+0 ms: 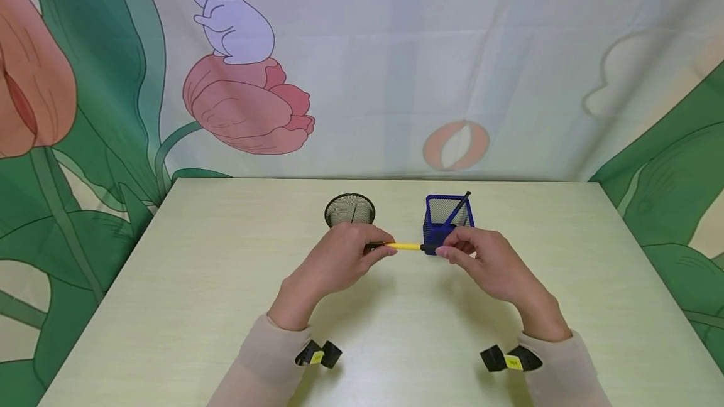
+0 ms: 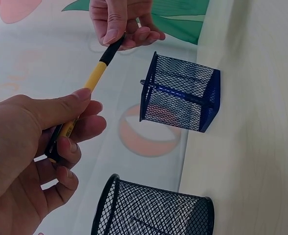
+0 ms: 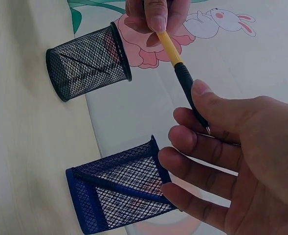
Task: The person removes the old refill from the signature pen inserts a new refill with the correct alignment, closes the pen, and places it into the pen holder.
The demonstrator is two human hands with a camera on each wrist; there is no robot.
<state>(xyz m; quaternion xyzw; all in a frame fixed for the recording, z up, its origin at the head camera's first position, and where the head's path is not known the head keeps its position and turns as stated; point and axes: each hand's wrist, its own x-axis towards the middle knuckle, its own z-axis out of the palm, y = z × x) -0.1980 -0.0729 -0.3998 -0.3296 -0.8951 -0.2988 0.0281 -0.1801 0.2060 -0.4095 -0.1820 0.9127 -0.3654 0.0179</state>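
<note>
A yellow pen with black ends [image 1: 406,246] spans the gap between both hands, level above the table. My left hand [image 1: 345,253] grips its rear part with thumb and curled fingers. At the other end, my right hand [image 1: 492,262] pinches the black grip between thumb and forefinger; the metal writing point shows in the right wrist view. Behind the left hand stands a round black mesh pen cup [image 1: 351,206], with a thin dark stick-like thing inside. A square blue mesh pen cup [image 3: 87,205] stands behind the right hand, a dark pen [image 1: 462,205] leaning in it.
The pale wooden table [image 1: 186,256] ends at a back edge just behind the two cups. Beyond it hangs a printed curtain [image 1: 362,80] with flowers and a white rabbit. A small black camera [image 1: 510,360] sits at the right wrist, another [image 1: 318,355] at the left.
</note>
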